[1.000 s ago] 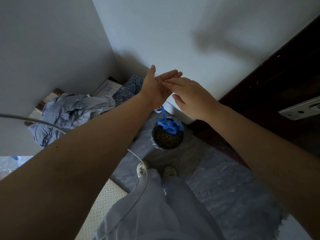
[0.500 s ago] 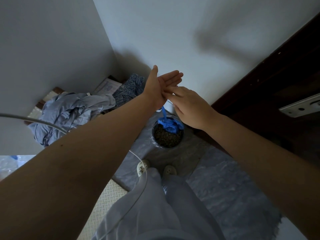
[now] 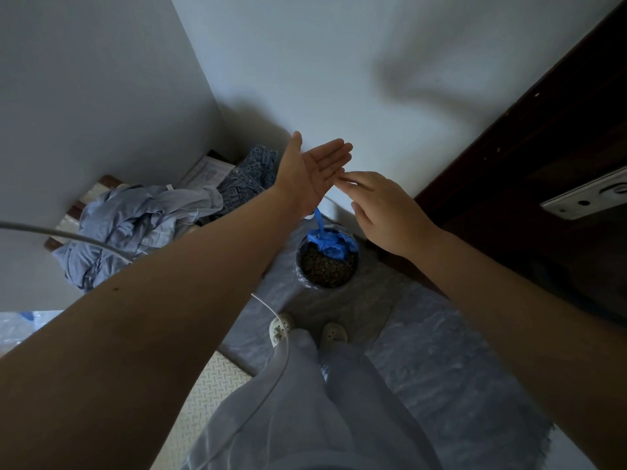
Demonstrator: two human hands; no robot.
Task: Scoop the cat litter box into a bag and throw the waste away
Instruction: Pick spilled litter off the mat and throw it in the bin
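Observation:
A round litter container (image 3: 327,266) full of dark granules stands on the floor below my hands, near the wall. A blue scoop (image 3: 330,244) lies on the granules at its far side, handle pointing up. My left hand (image 3: 314,173) is raised flat, palm turned to the right, fingers straight, holding nothing. My right hand (image 3: 385,212) is beside it, back up, fingers stretched, its fingertips just at the left palm's edge. Both hands hang in the air well above the container. No bag is in sight.
A pile of light blue clothes (image 3: 135,225) lies at the left by the corner. A grey plastic sheet (image 3: 441,368) covers the floor. A dark wooden door (image 3: 543,164) stands at the right. A white cable (image 3: 271,368) hangs past my legs and slippers (image 3: 281,329).
My right hand has slid down and to the right off the left palm, so that only its fingertips reach it. The left hand has stayed raised and flat.

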